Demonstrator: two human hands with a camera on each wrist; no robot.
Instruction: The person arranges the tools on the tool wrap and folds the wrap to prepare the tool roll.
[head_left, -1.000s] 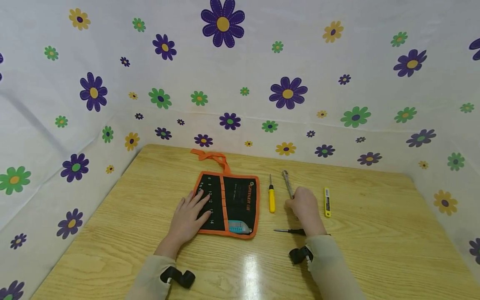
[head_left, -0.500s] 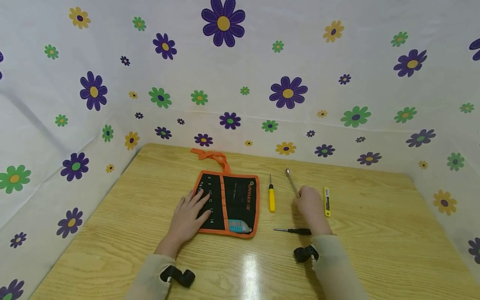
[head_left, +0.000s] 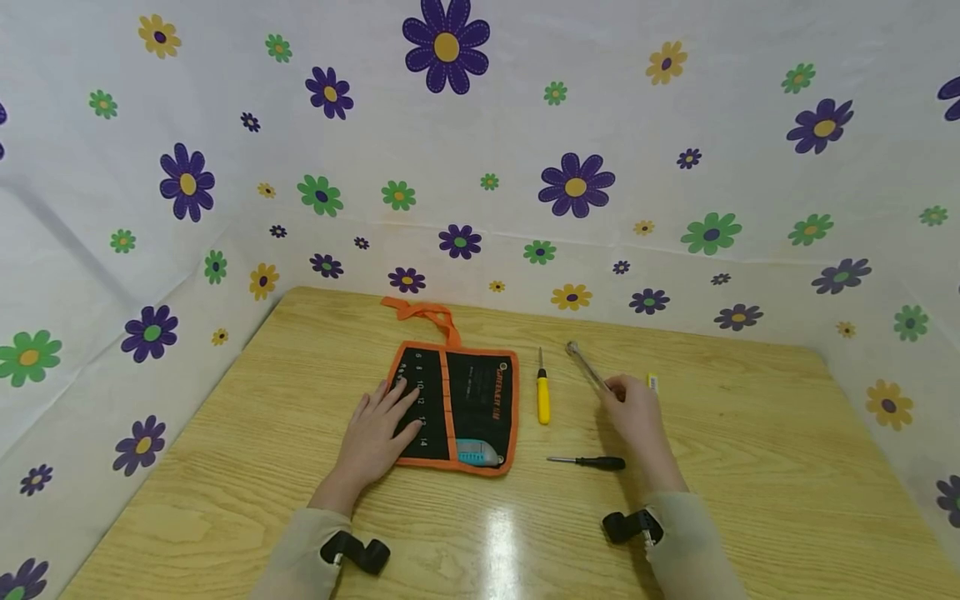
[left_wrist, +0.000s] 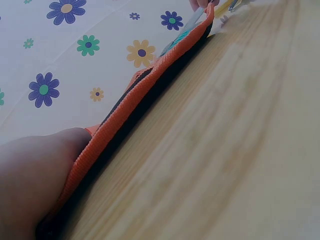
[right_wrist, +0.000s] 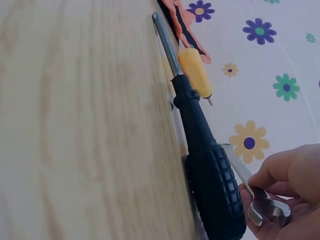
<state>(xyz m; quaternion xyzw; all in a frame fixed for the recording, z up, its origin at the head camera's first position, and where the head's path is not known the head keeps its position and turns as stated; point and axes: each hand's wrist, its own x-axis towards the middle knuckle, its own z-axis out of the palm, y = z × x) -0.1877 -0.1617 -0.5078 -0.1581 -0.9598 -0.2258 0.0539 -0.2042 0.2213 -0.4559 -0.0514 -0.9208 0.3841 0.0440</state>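
My right hand (head_left: 637, 417) pinches a combination wrench (head_left: 588, 366) by its near part, with the ring end pointing away toward the back. In the right wrist view the wrench's open-jawed end (right_wrist: 256, 215) lies by the palm, between thumb and fingers. My left hand (head_left: 375, 440) rests with spread fingers on the left part of a black tool pouch (head_left: 480, 392) with orange edging and printed size numbers. A teal and grey utility knife (head_left: 476, 452) sits in the pouch's lower right. In the left wrist view the pouch's orange edge (left_wrist: 125, 112) runs beside the hand.
A yellow-handled screwdriver (head_left: 543, 400) lies right of the pouch. Nearer me lies a black-handled screwdriver (head_left: 600, 462), large in the right wrist view. A slim yellow item (head_left: 652, 382) is mostly hidden behind my right hand. An orange tie strap (head_left: 427, 312) trails behind the pouch.
My right hand has shifted right and slightly nearer with the wrench, which now slants more. It uncovers the black screwdriver's handle and covers most of the yellow item. My left hand stays put.
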